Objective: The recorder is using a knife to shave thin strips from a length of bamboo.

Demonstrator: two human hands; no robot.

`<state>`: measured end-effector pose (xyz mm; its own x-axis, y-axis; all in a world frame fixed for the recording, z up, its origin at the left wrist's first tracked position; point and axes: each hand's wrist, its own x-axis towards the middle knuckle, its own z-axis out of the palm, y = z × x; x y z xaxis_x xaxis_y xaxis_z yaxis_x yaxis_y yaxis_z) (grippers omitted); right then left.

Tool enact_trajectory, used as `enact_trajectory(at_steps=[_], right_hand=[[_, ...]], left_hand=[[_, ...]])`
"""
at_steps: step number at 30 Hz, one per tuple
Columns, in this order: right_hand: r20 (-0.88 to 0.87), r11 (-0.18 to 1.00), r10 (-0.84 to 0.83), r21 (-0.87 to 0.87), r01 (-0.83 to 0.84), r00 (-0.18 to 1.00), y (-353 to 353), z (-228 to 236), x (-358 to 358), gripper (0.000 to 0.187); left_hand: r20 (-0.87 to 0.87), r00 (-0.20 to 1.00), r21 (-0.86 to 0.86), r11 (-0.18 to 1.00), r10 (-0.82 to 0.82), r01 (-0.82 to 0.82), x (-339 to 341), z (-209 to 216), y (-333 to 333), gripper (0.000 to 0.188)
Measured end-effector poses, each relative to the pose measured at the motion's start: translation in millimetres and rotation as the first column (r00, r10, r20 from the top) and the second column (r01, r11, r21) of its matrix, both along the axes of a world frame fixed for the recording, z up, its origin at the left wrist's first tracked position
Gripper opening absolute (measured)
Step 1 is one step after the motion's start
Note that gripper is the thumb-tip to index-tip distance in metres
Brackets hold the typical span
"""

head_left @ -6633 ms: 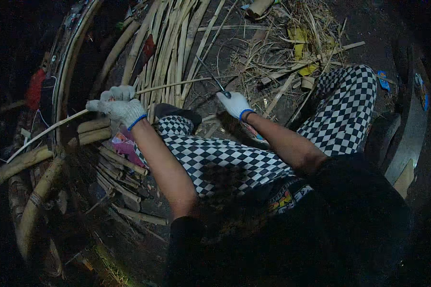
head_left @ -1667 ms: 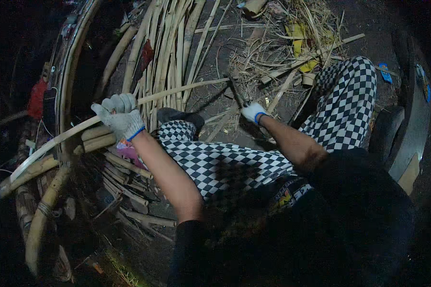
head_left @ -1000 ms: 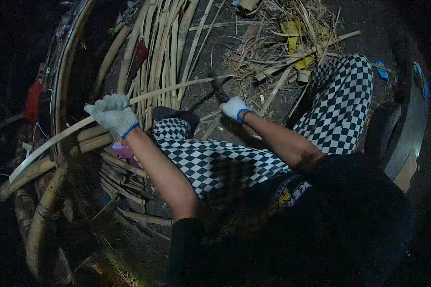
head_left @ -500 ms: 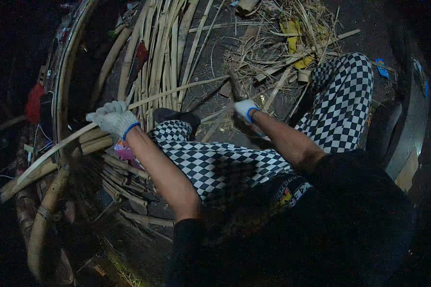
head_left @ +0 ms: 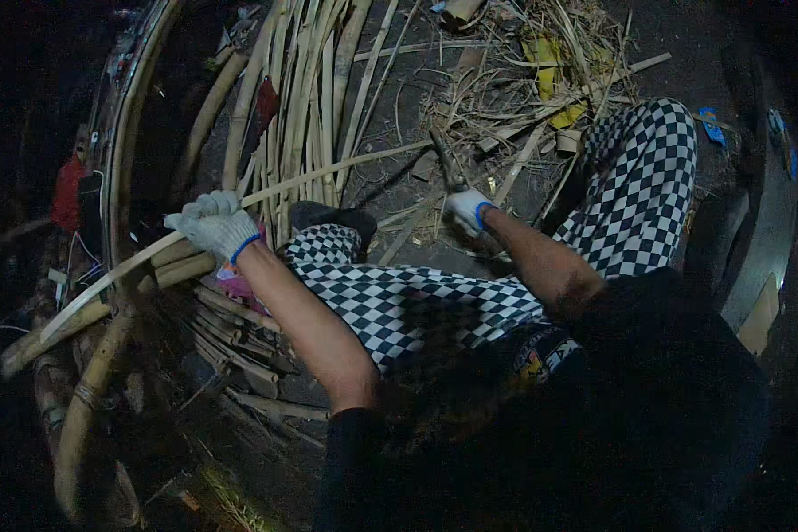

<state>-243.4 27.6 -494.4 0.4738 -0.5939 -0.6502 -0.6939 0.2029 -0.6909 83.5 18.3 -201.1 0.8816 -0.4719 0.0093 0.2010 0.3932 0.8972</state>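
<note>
A long pale bamboo strip (head_left: 332, 168) runs slantwise from the lower left toward the middle. My left hand (head_left: 215, 223), in a white knitted glove with a blue cuff, is closed around it. In a matching glove, my right hand (head_left: 467, 211) grips a knife (head_left: 446, 160), its handle hidden in the fist. The dark blade points up and away from me, its upper part touching or just beside the strip's far end. Beyond the left hand, the strip's other end extends over a thick bamboo pole (head_left: 49, 341).
Many split bamboo strips (head_left: 306, 106) lie in a bundle ahead. Shavings (head_left: 470, 97) and a yellow wrapper (head_left: 545, 66) are scattered at the far right. My legs in checkered trousers (head_left: 417, 301) are folded before me. Bamboo poles (head_left: 89, 417) stand at the left.
My right hand and the knife have moved slightly right and nearer to me, and the blade shows more clearly. The strip and left hand have shifted slightly right.
</note>
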Motion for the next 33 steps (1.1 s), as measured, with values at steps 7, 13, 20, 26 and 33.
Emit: enact_trajectory(at_steps=[7,13,20,26,33], right_hand=[[0.005,0.969,0.099,-0.227,-0.096,0.995,-14,48,55,0.036],[-0.049,0.956,-0.124,0.262,0.132,0.991,1,5,4,0.036],[-0.041,0.852,-0.371,0.381,0.358,0.928,6,-21,-6,0.038],[-0.277,0.925,-0.37,-0.195,0.325,0.887,-8,12,13,0.058],[-0.103,0.933,-0.294,-0.247,0.262,0.95,-11,29,32,0.054]], left_hand=[[0.076,0.962,-0.13,0.954,-0.261,0.269,17,-11,12,0.064],[0.06,0.967,-0.118,0.96,-0.247,0.253,20,-14,13,0.061],[0.053,0.987,-0.102,0.982,-0.151,0.156,7,-9,11,0.061],[0.06,0.967,-0.16,0.954,-0.249,0.255,2,-13,7,0.058],[-0.018,0.987,-0.051,0.986,-0.163,0.162,-40,-21,-20,0.059]])
